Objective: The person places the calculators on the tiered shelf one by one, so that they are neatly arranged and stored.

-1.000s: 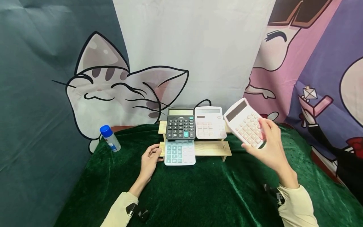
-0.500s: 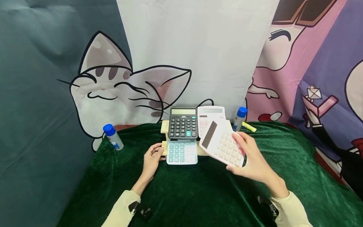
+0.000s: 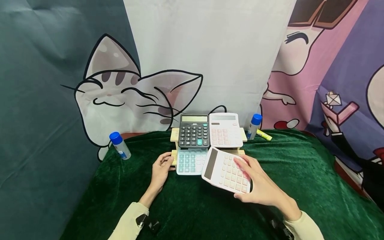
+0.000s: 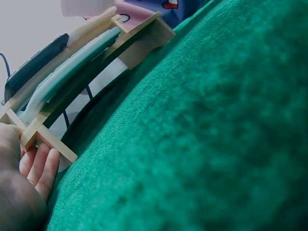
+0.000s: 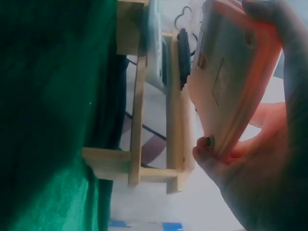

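Observation:
My right hand (image 3: 264, 186) grips a pale pink calculator (image 3: 228, 171) by its right edge, thumb at the bottom, fingers at the top. It is tilted in front of a two-step wooden stand (image 3: 174, 157), hiding much of the lower step's right side. In the right wrist view the calculator's back (image 5: 226, 62) shows. A black calculator (image 3: 194, 130) and another pale pink calculator (image 3: 225, 130) lean on the upper step. Below the black one leans a light blue calculator (image 3: 189, 162), partly covered by the held one. My left hand (image 4: 24, 178) holds the stand's left end.
A clear bottle with a blue cap (image 3: 120, 146) stands left of the stand. Another blue-capped bottle (image 3: 254, 126) and a yellow tube (image 3: 264, 134) are at the right rear. Green velvet cloth (image 3: 204, 206) covers the table; a printed curtain (image 3: 228, 60) hangs behind.
My right hand has brought the held calculator left and down from right of the stand to before the lower step, turning it further counterclockwise. My left hand has stayed at the stand's end.

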A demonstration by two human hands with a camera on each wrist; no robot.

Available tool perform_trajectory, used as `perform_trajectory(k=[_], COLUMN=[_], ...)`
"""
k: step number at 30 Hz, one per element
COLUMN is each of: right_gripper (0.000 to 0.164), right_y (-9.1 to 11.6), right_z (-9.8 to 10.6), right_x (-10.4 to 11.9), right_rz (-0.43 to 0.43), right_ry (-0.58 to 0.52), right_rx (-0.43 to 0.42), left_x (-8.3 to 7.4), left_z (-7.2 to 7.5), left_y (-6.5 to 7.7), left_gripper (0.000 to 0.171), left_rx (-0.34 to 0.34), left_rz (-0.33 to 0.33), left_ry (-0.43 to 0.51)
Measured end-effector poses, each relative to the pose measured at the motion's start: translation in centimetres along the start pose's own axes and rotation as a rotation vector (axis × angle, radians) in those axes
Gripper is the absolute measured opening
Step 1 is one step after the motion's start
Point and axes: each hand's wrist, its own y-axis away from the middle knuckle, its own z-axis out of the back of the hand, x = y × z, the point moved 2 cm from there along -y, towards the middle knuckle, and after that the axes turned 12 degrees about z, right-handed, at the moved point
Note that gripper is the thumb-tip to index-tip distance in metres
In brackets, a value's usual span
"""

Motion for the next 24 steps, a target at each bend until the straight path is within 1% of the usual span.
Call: perform_trajectory(k=[6, 13, 18, 21, 24], right_gripper=[0.104, 0.102, 0.100, 0.096, 0.091], right_y=[0.6, 1.0, 1.1, 0.9, 0.6], right_z=[-0.1, 0.0, -0.5, -1.0, -1.4], right_x=[-1.3, -3.4, -4.8, -5.1, -4.9], right_rz=[-0.071, -0.130, -0.188, -0.212, -0.225], right_ry=[-0.022, -0.015, -0.009, 0.022, 0.084], right_rx=[0.037, 0.018, 0.005, -0.018, -0.044], left_x=[0.2, 0.0, 0.0, 0.0, 0.0], left_z=[0.0, 0.0, 0.0, 0.0, 0.1], left_y=[-0.1, 0.0, -0.1, -0.1, -0.1], left_gripper=[0.036, 0.036, 0.036, 0.037, 0.037], left_rx=[-0.010, -0.011, -0.009, -0.004, -0.003], left_rz=[-0.002, -0.005, -0.006, -0.006, -0.008], left_ry=[-0.007, -0.006, 0.001, 0.001, -0.004])
